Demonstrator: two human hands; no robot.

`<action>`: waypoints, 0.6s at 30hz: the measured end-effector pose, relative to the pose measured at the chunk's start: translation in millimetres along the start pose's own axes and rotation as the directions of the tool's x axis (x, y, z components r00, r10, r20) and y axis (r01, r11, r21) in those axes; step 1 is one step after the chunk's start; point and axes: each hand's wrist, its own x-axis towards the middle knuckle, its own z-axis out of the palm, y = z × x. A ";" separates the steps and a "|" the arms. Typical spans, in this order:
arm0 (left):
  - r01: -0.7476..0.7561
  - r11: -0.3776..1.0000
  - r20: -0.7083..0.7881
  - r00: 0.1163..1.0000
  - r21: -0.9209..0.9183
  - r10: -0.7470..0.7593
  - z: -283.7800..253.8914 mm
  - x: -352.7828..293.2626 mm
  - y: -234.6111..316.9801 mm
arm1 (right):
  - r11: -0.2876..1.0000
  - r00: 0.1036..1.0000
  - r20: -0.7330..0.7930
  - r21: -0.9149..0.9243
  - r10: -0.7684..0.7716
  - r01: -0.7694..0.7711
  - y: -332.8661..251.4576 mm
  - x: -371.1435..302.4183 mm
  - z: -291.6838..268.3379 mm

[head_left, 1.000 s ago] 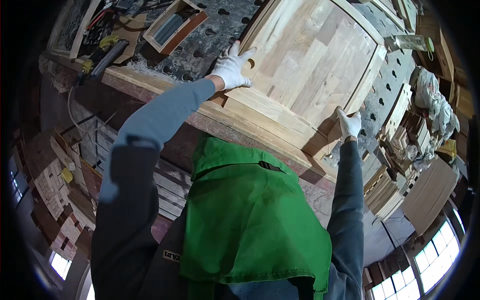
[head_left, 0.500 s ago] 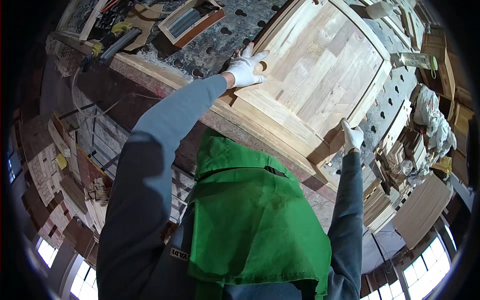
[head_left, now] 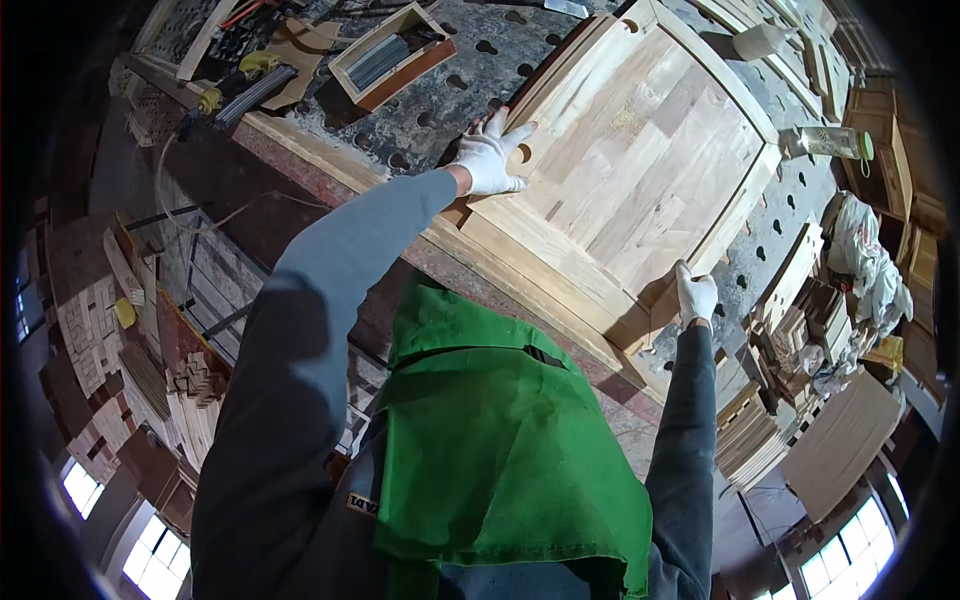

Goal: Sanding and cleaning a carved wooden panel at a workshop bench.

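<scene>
A pale wooden cabinet door panel [head_left: 630,150], with a frame of planks around a pieced centre, lies tilted across my view on the workbench. Its far end is curved, and a round hole shows near the left edge. My left hand [head_left: 487,157], in a white glove, rests on that left edge beside the hole, fingers spread. At the near right corner my right hand [head_left: 697,294], also gloved, has its fingers curled round the frame's edge; the fingertips are partly hidden. Beneath the panel's near side runs a wooden board [head_left: 540,275].
The dark metal bench top [head_left: 440,105] is pierced with slots. On it are a wooden box [head_left: 392,55] of grey strips, a yellow tool [head_left: 258,66], a clear bottle [head_left: 825,143] and a whitish bottle [head_left: 762,41]. Wood stacks [head_left: 750,430] stand at the right.
The whole view has shifted a little, so the bench and panel sit slightly lower in it. Both hands keep their places on the panel.
</scene>
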 end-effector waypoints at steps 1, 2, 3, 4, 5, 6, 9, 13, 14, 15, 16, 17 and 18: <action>-0.007 1.000 -0.008 1.000 0.000 0.007 -0.6 -0.2 0.6 | 1.000 0.999 0.023 0.001 0.026 -0.026 0.7 0.2 -0.8; -0.009 1.000 -0.007 1.000 -0.002 0.009 -0.9 -0.6 0.7 | 1.000 0.999 0.048 0.016 0.012 -0.013 1.2 1.0 -2.0; 0.004 1.000 0.001 1.000 0.025 -0.004 -0.9 0.1 1.2 | 0.999 0.998 0.065 0.046 0.000 -0.003 1.7 0.9 -3.3; 0.013 0.999 -0.018 1.000 0.044 -0.012 -0.3 0.2 1.6 | 0.996 0.996 0.090 0.084 0.021 -0.029 2.1 1.0 -4.7; 0.030 0.998 -0.016 0.999 0.058 -0.029 0.6 0.6 2.2 | 0.988 0.992 0.119 0.142 0.035 -0.052 2.6 0.7 -6.5; 0.048 0.997 -0.011 0.999 0.068 -0.048 2.0 0.6 2.9 | 0.993 0.994 0.105 0.115 0.010 -0.022 2.7 0.2 -7.7; 0.079 0.994 -0.033 0.997 0.075 -0.077 5.2 1.0 5.0 | 0.997 0.993 0.119 0.073 0.025 -0.034 3.1 -0.8 -11.3; 0.114 0.987 -0.033 0.993 0.111 -0.111 0.7 2.0 6.5 | 0.992 0.995 0.099 0.127 0.007 -0.020 4.3 -0.6 -10.0; 0.121 0.985 0.001 0.993 0.124 -0.122 -0.7 1.1 8.2 | 0.996 0.995 0.104 0.092 0.014 -0.023 5.4 0.7 -9.6; 0.136 0.978 -0.005 0.991 0.158 -0.136 -1.4 0.3 11.8 | 0.993 0.996 0.092 0.114 -0.009 -0.001 6.7 0.9 -7.4; 0.163 0.974 -0.023 0.987 0.156 -0.161 -1.1 -1.3 16.3 | 0.990 0.994 0.106 0.142 0.007 -0.022 8.2 2.4 -6.1; 0.154 0.968 -0.049 0.988 0.200 -0.147 2.9 -4.6 24.8 | 0.993 0.997 0.078 0.115 -0.015 0.006 10.3 2.8 -4.0; 0.160 0.952 -0.135 0.983 0.260 -0.129 8.4 -7.6 35.5 | 0.989 0.997 0.077 0.150 -0.017 0.005 11.9 4.1 -1.9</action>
